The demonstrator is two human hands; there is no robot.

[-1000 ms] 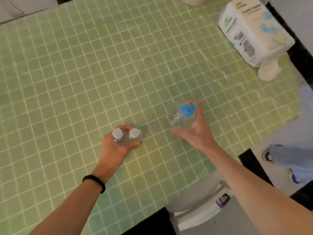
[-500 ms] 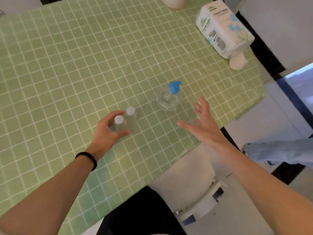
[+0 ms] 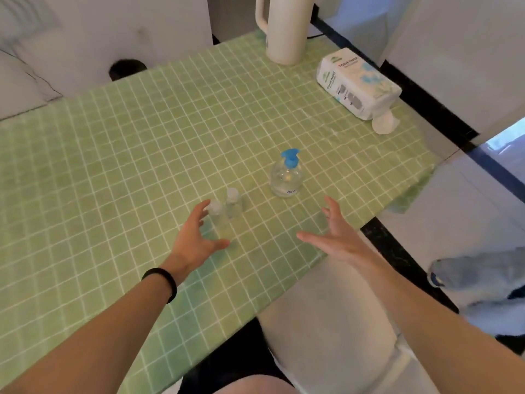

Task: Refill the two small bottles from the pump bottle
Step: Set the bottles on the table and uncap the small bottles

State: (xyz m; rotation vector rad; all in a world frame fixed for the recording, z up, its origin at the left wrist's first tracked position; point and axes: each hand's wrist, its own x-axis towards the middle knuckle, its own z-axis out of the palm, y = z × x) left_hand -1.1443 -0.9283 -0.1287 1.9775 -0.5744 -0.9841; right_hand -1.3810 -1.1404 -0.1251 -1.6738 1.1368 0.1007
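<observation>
A green checked cloth [image 3: 409, 197] covers the counter [image 3: 113, 166]. Toward its near edge stand a blue-topped pump bottle [image 3: 286, 177] and, just beside it on the left-edge side, two small bottles [image 3: 233, 201]. A tissue paper pack [image 3: 356, 83] lies along the right edge, and a cream jug [image 3: 284, 29] stands at the far edge.

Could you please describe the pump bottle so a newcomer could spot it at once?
On the green checked tablecloth, look right of the two small bottles. The pump bottle is clear and wider, the only one with a blue top.
</observation>
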